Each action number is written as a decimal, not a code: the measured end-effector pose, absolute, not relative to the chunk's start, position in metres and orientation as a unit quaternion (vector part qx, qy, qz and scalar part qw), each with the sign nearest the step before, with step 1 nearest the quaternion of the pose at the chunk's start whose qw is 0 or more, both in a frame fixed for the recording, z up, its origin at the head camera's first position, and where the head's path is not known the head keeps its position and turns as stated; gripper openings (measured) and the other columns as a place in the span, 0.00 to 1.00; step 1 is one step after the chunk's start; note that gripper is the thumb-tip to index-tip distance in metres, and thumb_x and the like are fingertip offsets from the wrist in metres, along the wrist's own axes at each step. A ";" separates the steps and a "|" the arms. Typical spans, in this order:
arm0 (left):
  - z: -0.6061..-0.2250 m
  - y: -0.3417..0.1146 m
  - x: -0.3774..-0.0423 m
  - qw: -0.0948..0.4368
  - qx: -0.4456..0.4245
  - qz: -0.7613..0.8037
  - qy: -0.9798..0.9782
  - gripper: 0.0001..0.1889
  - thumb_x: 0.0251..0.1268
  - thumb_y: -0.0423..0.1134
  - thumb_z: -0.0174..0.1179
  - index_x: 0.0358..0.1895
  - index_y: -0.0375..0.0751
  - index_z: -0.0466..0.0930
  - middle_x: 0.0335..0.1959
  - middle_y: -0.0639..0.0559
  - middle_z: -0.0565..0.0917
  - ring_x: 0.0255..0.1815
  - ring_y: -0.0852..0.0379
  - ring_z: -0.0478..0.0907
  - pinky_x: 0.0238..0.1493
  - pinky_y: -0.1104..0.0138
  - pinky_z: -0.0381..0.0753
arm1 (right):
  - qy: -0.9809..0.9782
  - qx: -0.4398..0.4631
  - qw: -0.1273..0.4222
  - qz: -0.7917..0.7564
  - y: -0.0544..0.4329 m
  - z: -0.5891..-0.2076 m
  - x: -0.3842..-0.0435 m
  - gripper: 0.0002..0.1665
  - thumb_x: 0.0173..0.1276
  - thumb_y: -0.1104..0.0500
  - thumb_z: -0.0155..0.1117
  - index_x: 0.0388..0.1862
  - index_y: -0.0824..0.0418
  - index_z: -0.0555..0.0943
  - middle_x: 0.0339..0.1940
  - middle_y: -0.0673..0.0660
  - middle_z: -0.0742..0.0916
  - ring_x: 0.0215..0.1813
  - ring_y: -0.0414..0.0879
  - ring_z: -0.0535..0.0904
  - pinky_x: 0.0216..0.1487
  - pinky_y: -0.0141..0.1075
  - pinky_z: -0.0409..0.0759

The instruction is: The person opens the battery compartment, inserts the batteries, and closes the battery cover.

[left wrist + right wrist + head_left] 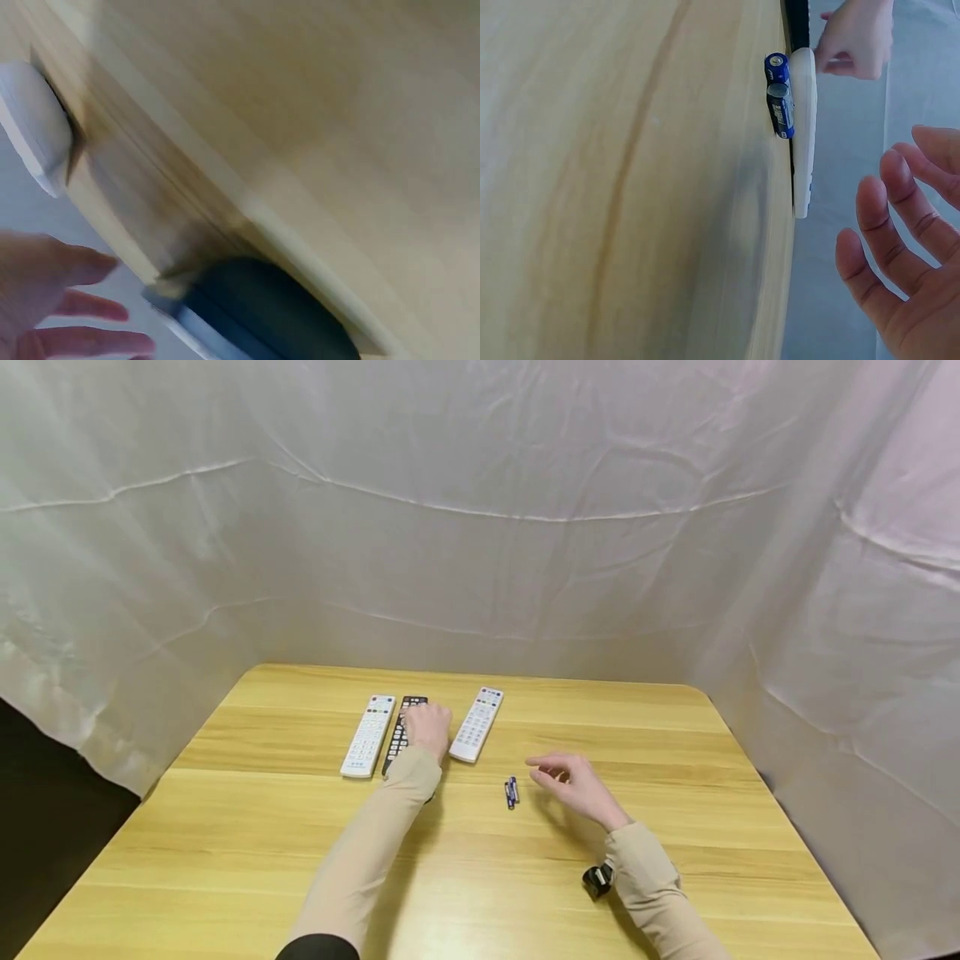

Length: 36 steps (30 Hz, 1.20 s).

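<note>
Over the black remote control (396, 745) reaches my left hand (427, 727), hiding part of its buttons. In the left wrist view, the fingers of the left hand (60, 300) are spread with nothing between them, close to the end of the black remote (262, 315). My right hand (570, 785) hovers over the table, its fingers loosely bent and holding nothing. Just left of it lie two blue batteries (512, 792), side by side. The right wrist view shows the batteries (780, 97) and the relaxed, separated fingers of the right hand (915, 247).
One white remote (367, 737) lies left of the black one, and another white remote (477, 725) lies to its right, both face up. The wooden table (225, 843) is bordered by hanging pale cloth (480, 568) at the back and sides.
</note>
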<state>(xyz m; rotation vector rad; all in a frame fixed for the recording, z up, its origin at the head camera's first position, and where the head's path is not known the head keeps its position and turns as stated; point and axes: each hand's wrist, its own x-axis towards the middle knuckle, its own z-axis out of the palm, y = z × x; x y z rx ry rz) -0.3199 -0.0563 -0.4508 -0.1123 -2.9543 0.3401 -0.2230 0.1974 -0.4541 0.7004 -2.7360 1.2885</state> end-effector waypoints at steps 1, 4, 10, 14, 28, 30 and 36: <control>-0.451 -0.054 -0.320 0.091 -0.047 0.114 -0.988 0.10 0.68 0.37 0.61 0.47 0.46 0.89 0.42 0.46 0.91 0.39 0.50 0.88 0.49 0.53 0.90 | -0.882 0.223 0.021 0.415 0.198 -0.454 -0.223 0.18 0.72 0.59 0.64 0.56 0.67 0.84 0.45 0.60 0.90 0.37 0.38 0.79 0.39 0.26 0.80; -0.451 -0.046 -0.319 0.110 -0.070 0.095 -0.987 0.08 0.67 0.38 0.61 0.41 0.46 0.90 0.34 0.50 0.90 0.31 0.55 0.85 0.35 0.62 0.88 | -0.884 0.215 0.027 0.414 0.199 -0.455 -0.223 0.17 0.72 0.59 0.64 0.56 0.67 0.84 0.44 0.59 0.90 0.37 0.38 0.79 0.39 0.27 0.80; -0.450 -0.026 -0.317 0.123 -0.088 0.025 -0.988 0.12 0.72 0.47 0.59 0.37 0.46 0.88 0.30 0.51 0.88 0.28 0.53 0.81 0.27 0.62 0.81 | -0.889 0.202 0.036 0.409 0.200 -0.454 -0.223 0.17 0.72 0.59 0.64 0.55 0.66 0.84 0.42 0.59 0.90 0.37 0.39 0.80 0.39 0.27 0.81; -0.451 -0.015 -0.315 0.132 -0.092 0.000 -0.987 0.18 0.71 0.55 0.59 0.38 0.44 0.88 0.27 0.51 0.88 0.23 0.53 0.79 0.23 0.65 0.77 | -0.888 0.196 0.035 0.414 0.198 -0.455 -0.223 0.17 0.71 0.59 0.65 0.54 0.67 0.84 0.42 0.60 0.90 0.37 0.40 0.80 0.38 0.27 0.81; -0.464 -0.003 -0.312 0.152 -0.088 0.009 -0.984 0.17 0.64 0.52 0.68 0.46 0.43 0.87 0.32 0.48 0.90 0.20 0.56 0.77 0.16 0.69 0.73 | -0.886 0.200 0.026 0.417 0.197 -0.456 -0.222 0.17 0.71 0.60 0.65 0.54 0.68 0.84 0.45 0.62 0.90 0.36 0.39 0.80 0.35 0.26 0.81; -0.464 -0.002 -0.311 0.147 -0.088 0.015 -0.985 0.17 0.64 0.52 0.68 0.47 0.43 0.87 0.33 0.48 0.90 0.21 0.56 0.78 0.16 0.70 0.72 | -0.887 0.200 0.025 0.416 0.197 -0.456 -0.222 0.17 0.71 0.60 0.65 0.54 0.68 0.84 0.45 0.62 0.90 0.36 0.39 0.80 0.36 0.26 0.81; -0.462 -0.001 -0.310 0.139 -0.087 0.017 -0.986 0.14 0.65 0.48 0.67 0.47 0.43 0.87 0.33 0.48 0.90 0.22 0.56 0.78 0.16 0.70 0.73 | -0.888 0.199 0.020 0.414 0.197 -0.455 -0.222 0.18 0.71 0.59 0.65 0.54 0.68 0.84 0.43 0.61 0.90 0.35 0.39 0.80 0.36 0.26 0.81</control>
